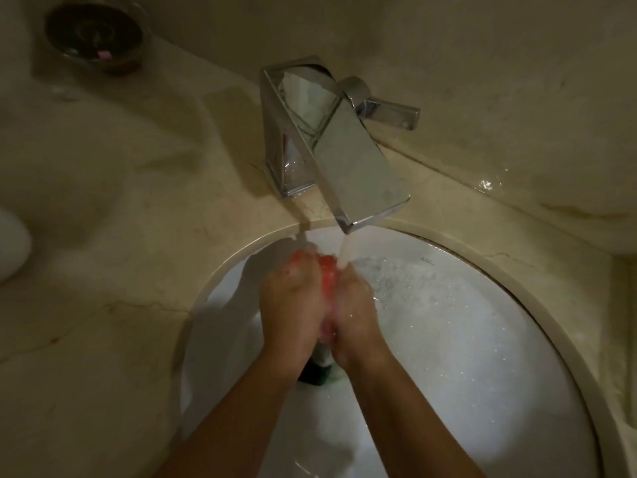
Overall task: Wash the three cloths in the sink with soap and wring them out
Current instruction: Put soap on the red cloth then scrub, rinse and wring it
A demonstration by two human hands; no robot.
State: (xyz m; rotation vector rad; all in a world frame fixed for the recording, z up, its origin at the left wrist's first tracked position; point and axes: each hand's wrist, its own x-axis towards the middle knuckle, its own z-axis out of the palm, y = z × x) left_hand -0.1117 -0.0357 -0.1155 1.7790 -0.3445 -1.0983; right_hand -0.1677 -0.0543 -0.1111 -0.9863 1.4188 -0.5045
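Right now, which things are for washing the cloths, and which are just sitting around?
For the washing:
left hand and right hand, both gripping the red cloth
running faucet
white sink, with foam
dark thing under the wrists, maybe another cloth, hard to tell

Just sitting around:
dark bowl on the counter
white object at the left edge

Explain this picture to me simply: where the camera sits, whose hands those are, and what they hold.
The single picture comes from a camera worn on a person's head, looking down at a white sink. There is no machine. The left hand and right hand press a red cloth between them under water running from the chrome tap. Something dark hangs below the hands; I cannot tell what. A dark bowl stands on the stone counter, at the far left.
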